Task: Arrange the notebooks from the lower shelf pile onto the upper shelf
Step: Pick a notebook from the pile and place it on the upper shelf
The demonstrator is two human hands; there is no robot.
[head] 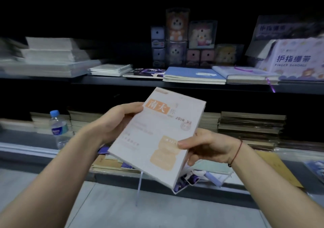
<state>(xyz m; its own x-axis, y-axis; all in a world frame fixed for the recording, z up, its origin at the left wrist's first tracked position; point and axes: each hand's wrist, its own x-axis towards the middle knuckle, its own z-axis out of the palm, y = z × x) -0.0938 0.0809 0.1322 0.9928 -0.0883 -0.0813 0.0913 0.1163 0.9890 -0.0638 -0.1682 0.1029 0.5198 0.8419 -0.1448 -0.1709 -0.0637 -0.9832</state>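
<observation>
A pale pink notebook (157, 135) with orange print and a hanging ribbon is held tilted in the air between the two shelves. My left hand (115, 122) grips its left edge near the top. My right hand (205, 147) pinches its lower right edge, thumb on the cover. Under it, on the lower shelf (122, 177), lies a loose pile of notebooks (206, 173), partly hidden by the held one. On the upper shelf (133, 81) lie a white spiral notebook (110, 69), a dark purple one (145, 72), a blue one (192, 74) and a light one with a purple ribbon (249, 74).
A water bottle (58, 128) stands on the lower shelf at left. Stacks of books (250, 124) line the back of the lower shelf. Toy boxes (184, 40) stand behind the upper shelf's notebooks. A finger bandage box (294, 59) sits at right, white paper stacks (50, 56) at left.
</observation>
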